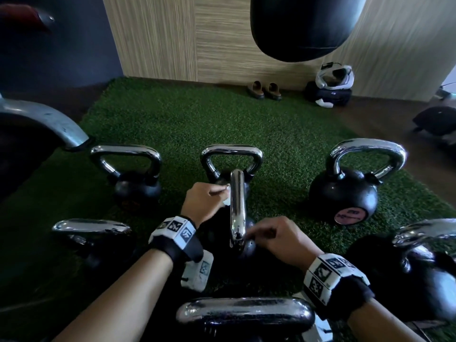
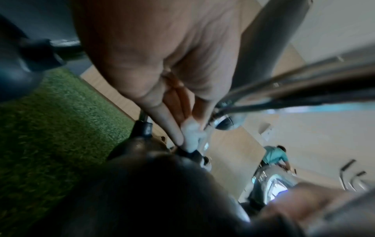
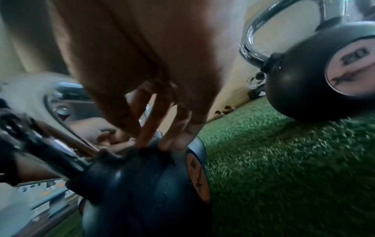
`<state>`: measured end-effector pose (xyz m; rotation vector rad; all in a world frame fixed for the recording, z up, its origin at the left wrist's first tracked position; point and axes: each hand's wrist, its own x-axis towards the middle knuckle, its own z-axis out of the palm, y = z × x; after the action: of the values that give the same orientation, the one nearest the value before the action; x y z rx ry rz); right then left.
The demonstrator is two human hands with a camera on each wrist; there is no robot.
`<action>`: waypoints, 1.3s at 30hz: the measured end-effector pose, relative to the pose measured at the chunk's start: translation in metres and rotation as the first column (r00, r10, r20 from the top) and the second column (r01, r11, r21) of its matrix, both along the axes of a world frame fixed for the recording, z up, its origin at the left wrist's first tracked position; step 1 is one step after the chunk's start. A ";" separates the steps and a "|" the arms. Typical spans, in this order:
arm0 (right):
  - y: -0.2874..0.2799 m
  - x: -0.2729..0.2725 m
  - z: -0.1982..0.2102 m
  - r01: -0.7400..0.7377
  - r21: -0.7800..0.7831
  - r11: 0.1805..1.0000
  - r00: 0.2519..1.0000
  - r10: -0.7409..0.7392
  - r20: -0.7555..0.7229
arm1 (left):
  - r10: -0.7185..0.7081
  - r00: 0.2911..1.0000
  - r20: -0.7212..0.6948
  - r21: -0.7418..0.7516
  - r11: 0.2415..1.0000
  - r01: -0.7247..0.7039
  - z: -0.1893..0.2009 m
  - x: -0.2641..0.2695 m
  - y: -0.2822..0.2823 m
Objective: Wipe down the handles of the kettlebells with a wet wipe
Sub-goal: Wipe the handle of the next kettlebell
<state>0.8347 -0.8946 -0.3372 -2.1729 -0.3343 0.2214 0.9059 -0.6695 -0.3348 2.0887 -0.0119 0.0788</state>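
Now wiping: left hand (image 1: 202,201) pinching the wet wipe (image 1: 227,193) against the chrome handle (image 1: 237,206) of the centre kettlebell (image 3: 142,184) on the turf (image 1: 172,124); right hand (image 1: 278,239), fingers straight, pressing the ball. Risking rolling, the small wipe slipping from fingertips.

I am in a gym: chrome-handled kettlebells (image 1: 344,183) stand in rows on a green artificial turf mat (image 1: 177,124), and a black punching bag (image 1: 301,25) hangs over its far edge. Past that edge, slippers (image 1: 265,90) and a helmet (image 1: 335,76) sit by a wood-panelled wall (image 1: 172,38).
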 end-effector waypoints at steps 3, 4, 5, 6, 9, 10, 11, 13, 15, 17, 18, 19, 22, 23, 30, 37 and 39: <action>-0.001 0.011 -0.011 0.154 -0.004 0.988 0.988 -0.154 -0.024 | -0.072 0.997 -0.031 -0.026 0.997 0.071 -0.006 -0.001 0.009; -0.001 0.014 -0.018 0.131 -0.036 0.991 0.990 -0.132 -0.052 | -0.065 0.997 -0.037 -0.006 0.998 0.065 -0.005 0.000 0.009; 0.001 0.017 -0.023 0.103 -0.042 0.994 0.990 -0.107 -0.091 | -0.047 0.997 -0.055 0.001 0.999 0.047 -0.003 0.002 0.006; 0.003 0.020 -0.027 0.074 -0.050 0.996 0.990 -0.079 -0.115 | -0.036 0.997 -0.069 0.041 0.998 0.039 0.002 0.003 0.002; 0.006 0.027 -0.028 0.024 -0.066 0.998 0.986 -0.034 -0.164 | 0.044 0.996 -0.084 0.157 0.987 -0.030 0.018 0.008 -0.006; 0.007 0.028 -0.029 0.024 -0.065 0.998 0.986 -0.035 -0.161 | 0.064 0.995 -0.074 0.131 0.990 -0.054 0.023 0.008 -0.007; 0.006 0.029 -0.031 0.030 -0.052 0.998 0.986 -0.038 -0.164 | 0.071 0.997 -0.038 0.095 0.993 -0.068 0.026 0.009 -0.008; 0.004 0.027 -0.037 0.066 -0.016 0.998 0.984 -0.068 -0.167 | 0.057 0.996 0.064 0.054 0.997 -0.060 0.033 0.007 -0.009; 0.004 0.025 -0.041 0.108 0.027 0.994 0.978 -0.102 -0.183 | 0.039 0.997 0.071 0.049 0.998 -0.042 0.040 0.007 -0.009; 0.005 0.024 -0.045 0.126 0.054 0.991 0.978 -0.114 -0.177 | 0.011 1.000 0.008 0.008 1.000 -0.011 0.042 0.011 -0.007; 0.005 0.023 -0.045 0.130 0.061 0.990 0.978 -0.118 -0.175 | -0.018 1.000 -0.009 -0.036 0.999 0.018 0.044 0.013 -0.004; 0.004 0.022 -0.045 0.135 0.072 0.988 0.978 -0.121 -0.172 | -0.044 0.999 -0.010 -0.087 0.995 0.043 0.044 0.013 -0.002; 0.005 0.022 -0.046 0.144 0.097 0.985 0.976 -0.126 -0.177 | -0.080 0.995 0.058 -0.142 0.986 0.088 0.045 0.007 0.007; 0.004 0.022 -0.047 0.143 0.104 0.984 0.976 -0.124 -0.177 | -0.082 0.994 0.078 -0.125 0.988 0.092 0.046 0.005 0.009; 0.003 0.025 -0.048 0.136 0.120 0.983 0.981 -0.117 -0.158 | -0.104 0.994 -0.012 -0.212 0.972 0.099 0.058 -0.004 0.012; 0.003 0.028 -0.052 0.123 0.148 0.981 0.984 -0.101 -0.146 | -0.238 0.971 -0.036 -0.338 0.917 0.212 0.054 -0.041 0.022; 0.003 0.028 -0.047 0.115 0.139 0.983 0.986 -0.096 -0.139 | -0.190 0.981 -0.049 -0.428 0.891 0.151 0.056 -0.044 0.017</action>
<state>0.8623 -0.8917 -0.3845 -2.0124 -0.1541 0.2710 0.8623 -0.6526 -0.2788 1.6450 -0.1147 -0.1125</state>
